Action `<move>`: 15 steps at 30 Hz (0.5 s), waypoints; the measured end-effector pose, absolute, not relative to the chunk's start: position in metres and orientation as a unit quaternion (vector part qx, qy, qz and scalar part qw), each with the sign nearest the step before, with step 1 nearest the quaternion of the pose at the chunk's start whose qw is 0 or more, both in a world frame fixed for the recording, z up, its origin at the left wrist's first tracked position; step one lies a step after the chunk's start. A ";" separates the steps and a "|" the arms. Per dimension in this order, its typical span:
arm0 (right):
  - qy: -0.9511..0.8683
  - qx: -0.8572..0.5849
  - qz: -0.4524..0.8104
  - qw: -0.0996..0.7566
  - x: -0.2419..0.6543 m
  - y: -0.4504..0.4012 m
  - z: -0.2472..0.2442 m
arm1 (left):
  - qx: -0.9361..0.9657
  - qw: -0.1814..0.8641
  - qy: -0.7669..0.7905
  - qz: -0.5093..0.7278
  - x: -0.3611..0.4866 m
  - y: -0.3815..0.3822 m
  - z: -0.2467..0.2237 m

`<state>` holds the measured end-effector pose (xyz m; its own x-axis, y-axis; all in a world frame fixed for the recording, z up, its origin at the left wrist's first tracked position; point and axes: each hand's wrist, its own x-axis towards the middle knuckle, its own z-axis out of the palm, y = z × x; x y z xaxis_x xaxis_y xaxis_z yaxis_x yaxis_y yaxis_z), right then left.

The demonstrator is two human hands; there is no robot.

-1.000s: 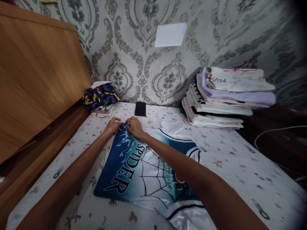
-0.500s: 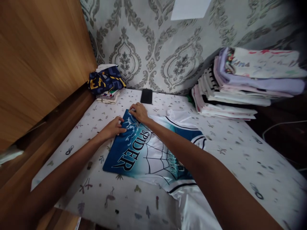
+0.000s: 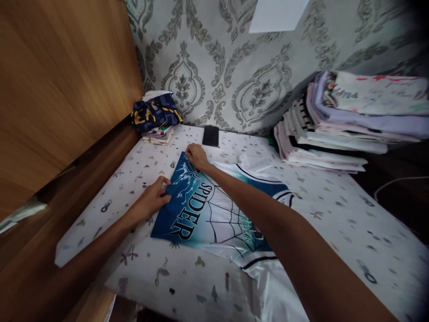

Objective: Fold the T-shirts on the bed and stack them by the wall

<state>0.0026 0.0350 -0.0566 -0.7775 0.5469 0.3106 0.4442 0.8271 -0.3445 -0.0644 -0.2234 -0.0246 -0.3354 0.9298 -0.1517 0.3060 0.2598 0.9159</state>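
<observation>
A blue and white jersey (image 3: 217,214) printed with "SPIDER" and a web pattern lies flat on the patterned sheet, its blue hem to the left. My right hand (image 3: 197,156) is closed at the far corner of that hem, fingers curled over the cloth. Along the hem's left edge rests my left hand (image 3: 154,197), its thumb and forefinger apart at the cloth's border. My right forearm crosses over the jersey and hides part of its middle. The white lower part of the jersey spreads toward me.
A tall stack of folded clothes (image 3: 335,127) stands at the back right. At the back left is a smaller folded pile (image 3: 157,112), beside a wooden panel (image 3: 67,80). A flat black object (image 3: 211,135) lies near the papered wall (image 3: 217,58).
My left hand has slid down along the hem toward me. The right hand stays at the far corner, its fingers more curled. The whole view has shifted slightly.
</observation>
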 end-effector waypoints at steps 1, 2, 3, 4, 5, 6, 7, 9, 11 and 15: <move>-0.933 -0.268 0.127 0.201 0.001 0.034 -0.056 | 0.447 0.352 0.713 0.410 -0.064 -0.226 -0.023; -0.933 -0.271 0.128 0.199 0.000 0.034 -0.055 | 0.453 0.330 0.728 0.394 -0.063 -0.227 -0.021; -0.933 -0.274 0.129 0.197 0.000 0.033 -0.053 | 0.462 0.304 0.747 0.369 -0.061 -0.227 -0.019; -0.933 -0.275 0.130 0.194 0.000 0.032 -0.051 | 0.472 0.275 0.767 0.337 -0.059 -0.228 -0.017; -0.933 -0.276 0.132 0.191 0.002 0.030 -0.047 | 0.483 0.244 0.786 0.300 -0.057 -0.228 -0.015; -0.932 -0.278 0.134 0.189 0.005 0.027 -0.043 | 0.494 0.213 0.802 0.260 -0.055 -0.228 -0.013; -0.932 -0.279 0.137 0.188 0.011 0.023 -0.038 | 0.505 0.185 0.814 0.222 -0.053 -0.229 -0.011; -0.931 -0.276 0.143 0.191 0.029 0.011 -0.029 | 0.518 0.141 0.829 0.159 -0.051 -0.231 -0.007; -0.936 -0.250 0.152 0.195 0.059 -0.012 -0.021 | 0.526 0.104 0.833 0.135 -0.050 -0.231 -0.003; -0.962 -0.134 0.168 0.168 0.137 -0.081 -0.018 | 0.596 0.049 0.775 0.206 -0.039 -0.214 0.003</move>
<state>0.1373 -0.0806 -0.0179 -0.9076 0.3149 0.2777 0.2023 0.9075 -0.3682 -0.0395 -0.2140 0.0029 -0.2855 0.9434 0.1689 0.9028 0.2056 0.3778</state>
